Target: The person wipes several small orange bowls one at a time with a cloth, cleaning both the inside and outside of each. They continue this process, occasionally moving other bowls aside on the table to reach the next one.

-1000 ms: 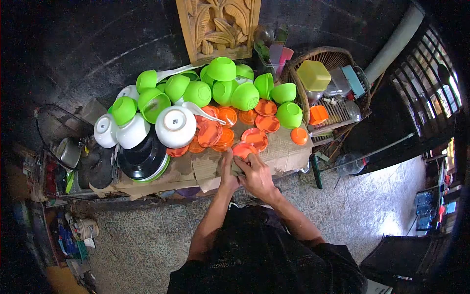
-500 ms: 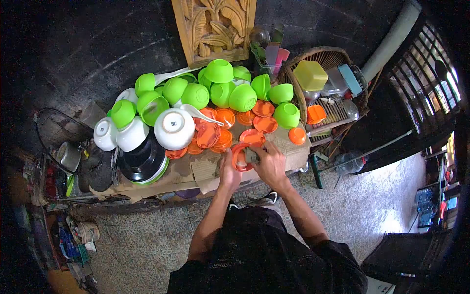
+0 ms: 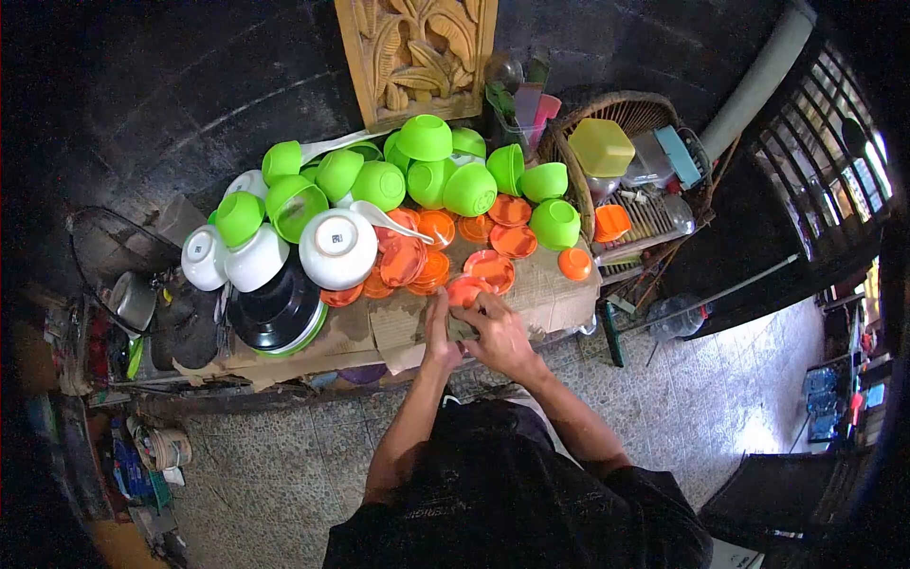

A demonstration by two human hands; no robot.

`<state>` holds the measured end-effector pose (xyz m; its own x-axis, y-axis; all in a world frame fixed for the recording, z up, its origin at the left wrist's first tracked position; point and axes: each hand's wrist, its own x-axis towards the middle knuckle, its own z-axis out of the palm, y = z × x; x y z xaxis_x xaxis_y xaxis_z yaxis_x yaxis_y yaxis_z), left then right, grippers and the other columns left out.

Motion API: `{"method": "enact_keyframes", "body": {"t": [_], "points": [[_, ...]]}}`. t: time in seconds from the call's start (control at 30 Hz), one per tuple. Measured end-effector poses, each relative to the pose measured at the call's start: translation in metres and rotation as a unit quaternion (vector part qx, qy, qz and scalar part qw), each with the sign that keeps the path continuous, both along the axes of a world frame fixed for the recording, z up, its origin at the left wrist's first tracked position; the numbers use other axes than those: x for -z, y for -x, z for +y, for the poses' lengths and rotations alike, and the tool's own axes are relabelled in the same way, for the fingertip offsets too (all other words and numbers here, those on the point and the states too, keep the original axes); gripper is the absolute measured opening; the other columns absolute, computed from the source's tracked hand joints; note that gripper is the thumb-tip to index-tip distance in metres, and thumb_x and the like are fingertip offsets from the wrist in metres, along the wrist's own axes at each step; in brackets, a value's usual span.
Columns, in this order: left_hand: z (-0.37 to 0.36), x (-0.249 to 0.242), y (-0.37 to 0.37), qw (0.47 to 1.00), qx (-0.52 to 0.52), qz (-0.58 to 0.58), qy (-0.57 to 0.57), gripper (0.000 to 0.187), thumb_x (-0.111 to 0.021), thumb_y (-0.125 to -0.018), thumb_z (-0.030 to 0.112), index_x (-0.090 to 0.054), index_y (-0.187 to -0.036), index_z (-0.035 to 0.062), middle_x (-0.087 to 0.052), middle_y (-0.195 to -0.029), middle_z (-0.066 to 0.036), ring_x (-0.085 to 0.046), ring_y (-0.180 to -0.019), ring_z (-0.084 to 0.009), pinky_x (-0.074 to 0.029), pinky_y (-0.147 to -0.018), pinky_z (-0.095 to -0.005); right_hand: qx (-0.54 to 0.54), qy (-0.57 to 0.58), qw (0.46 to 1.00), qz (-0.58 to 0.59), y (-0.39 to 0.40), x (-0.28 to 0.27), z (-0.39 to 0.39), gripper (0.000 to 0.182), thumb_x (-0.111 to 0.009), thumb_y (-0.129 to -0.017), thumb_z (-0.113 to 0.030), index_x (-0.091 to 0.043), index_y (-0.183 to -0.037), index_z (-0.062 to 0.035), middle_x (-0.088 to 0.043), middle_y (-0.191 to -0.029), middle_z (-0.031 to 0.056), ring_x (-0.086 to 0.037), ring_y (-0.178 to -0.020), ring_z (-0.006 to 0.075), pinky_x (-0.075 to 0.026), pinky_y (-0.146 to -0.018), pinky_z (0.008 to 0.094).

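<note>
My left hand [image 3: 439, 334] and my right hand [image 3: 500, 337] meet at the near edge of a cardboard-covered table [image 3: 559, 296]. Between them lies a small orange plate [image 3: 462, 287], held low and nearly flat. My left hand grips its near rim. My right hand presses what looks like a small grey-green cloth [image 3: 464, 325] against it; the fingers mostly hide the cloth. Behind it lie several more orange plates [image 3: 408, 261].
Several upturned green bowls [image 3: 425, 137] crowd the back of the table, with white bowls [image 3: 338, 247] and a black bowl stack [image 3: 278, 308] at the left. A wicker basket [image 3: 637, 102] holding a yellow container [image 3: 599, 145] stands at the right. A carved wooden panel [image 3: 422, 52] leans behind.
Half a second ago the orange plate stood tilted up on edge between my hands. Now it has come back down near the table, with my right hand lying over it.
</note>
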<state>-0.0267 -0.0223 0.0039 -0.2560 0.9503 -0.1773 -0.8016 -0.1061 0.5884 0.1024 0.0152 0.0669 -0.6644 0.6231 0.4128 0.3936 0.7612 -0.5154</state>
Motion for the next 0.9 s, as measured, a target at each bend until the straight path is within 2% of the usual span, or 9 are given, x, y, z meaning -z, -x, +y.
{"method": "enact_keyframes", "body": {"t": [0.2,0.3,0.37,0.5,0.57,0.67,0.7,0.77,0.9], "points": [[0.007,0.008,-0.001,0.998,-0.013,0.05,0.03,0.059,-0.04,-0.113,0.05,-0.057,-0.139,0.0002,-0.068,-0.132,-0.016,-0.07,-0.115,-0.0262,-0.059,-0.096,-0.0421,-0.018,0.041,0.997,-0.068,-0.029,-0.008,0.004,0.052,-0.085,-0.065,-0.01,-0.077,-0.117,-0.015,-0.06,-0.1,0.0079,-0.065,-0.1,0.0289,-0.058,-0.084,0.0426],[0.012,0.015,-0.002,0.998,-0.032,0.048,0.041,0.059,-0.038,-0.113,0.05,-0.056,-0.142,0.001,-0.067,-0.136,-0.015,-0.067,-0.121,-0.0273,-0.058,-0.099,-0.0446,0.007,-0.026,0.997,-0.069,-0.036,-0.009,0.014,0.048,-0.086,-0.066,-0.011,-0.078,-0.113,-0.0158,-0.06,-0.1,0.0077,-0.065,-0.099,0.0282,-0.058,-0.082,0.0424],[0.014,0.021,0.001,0.998,0.001,0.053,-0.044,0.058,-0.036,-0.114,0.05,-0.054,-0.145,0.0031,-0.066,-0.138,-0.014,-0.066,-0.124,-0.0269,-0.057,-0.097,-0.0453,0.086,-0.021,0.995,-0.053,-0.036,-0.007,0.02,0.048,-0.088,-0.067,-0.013,-0.077,-0.115,-0.0158,-0.06,-0.1,0.008,-0.065,-0.098,0.0289,-0.058,-0.08,0.0426],[0.007,0.007,0.0,0.999,0.022,0.022,-0.043,0.056,-0.039,-0.114,0.046,-0.054,-0.143,0.0004,-0.062,-0.142,-0.016,-0.061,-0.131,-0.0273,-0.054,-0.106,-0.0447,0.173,-0.006,0.985,-0.02,-0.021,-0.012,0.027,0.052,-0.088,-0.069,-0.015,-0.075,-0.119,-0.0141,-0.06,-0.101,0.0088,-0.066,-0.098,0.0296,-0.058,-0.078,0.0433],[0.012,0.028,0.0,0.999,0.023,0.012,-0.04,0.056,-0.039,-0.114,0.047,-0.055,-0.143,0.0029,-0.061,-0.144,-0.013,-0.062,-0.13,-0.0259,-0.052,-0.109,-0.0442,0.172,-0.045,0.984,0.009,-0.008,-0.012,0.025,0.057,-0.086,-0.067,-0.008,-0.075,-0.122,-0.014,-0.063,-0.1,0.0107,-0.068,-0.091,0.0316,-0.058,-0.075,0.0431],[0.008,0.007,-0.002,0.999,-0.015,0.013,0.031,0.057,-0.041,-0.113,0.049,-0.056,-0.144,0.0034,-0.064,-0.14,-0.012,-0.063,-0.128,-0.0247,-0.053,-0.108,-0.0433,0.136,-0.047,0.99,-0.001,0.011,0.005,0.013,0.057,-0.085,-0.068,-0.008,-0.075,-0.124,-0.0124,-0.063,-0.1,0.0113,-0.068,-0.09,0.0317,-0.058,-0.075,0.0439],[0.008,0.014,0.001,0.999,-0.018,0.013,0.032,0.057,-0.041,-0.113,0.049,-0.056,-0.144,0.0034,-0.064,-0.14,-0.012,-0.063,-0.128,-0.0247,-0.053,-0.108,-0.0433,0.106,-0.011,0.994,-0.009,0.016,0.004,0.006,0.057,-0.084,-0.067,-0.008,-0.075,-0.124,-0.0112,-0.062,-0.1,0.0122,-0.067,-0.092,0.0322,-0.058,-0.076,0.044],[0.009,0.034,0.009,0.991,0.054,-0.113,-0.041,0.062,-0.04,-0.112,0.052,-0.053,-0.148,0.0024,-0.062,-0.144,-0.017,-0.064,-0.128,-0.0322,-0.051,-0.11,-0.0462,0.074,-0.028,0.997,-0.005,0.02,0.014,-0.003,0.056,-0.083,-0.069,-0.01,-0.073,-0.125,-0.0105,-0.061,-0.102,0.0126,-0.066,-0.096,0.0326,-0.058,-0.078,0.0443],[0.001,-0.004,0.003,0.981,0.079,-0.151,-0.095,0.067,-0.038,-0.112,0.055,-0.052,-0.149,0.0011,-0.062,-0.145,-0.017,-0.063,-0.129,-0.0322,-0.048,-0.113,-0.0449,0.018,0.004,1.0,-0.026,0.009,0.003,-0.012,0.051,-0.082,-0.071,-0.012,-0.075,-0.121,-0.0105,-0.06,-0.104,0.0129,-0.066,-0.101,0.0329,-0.059,-0.08,0.0443]]}}
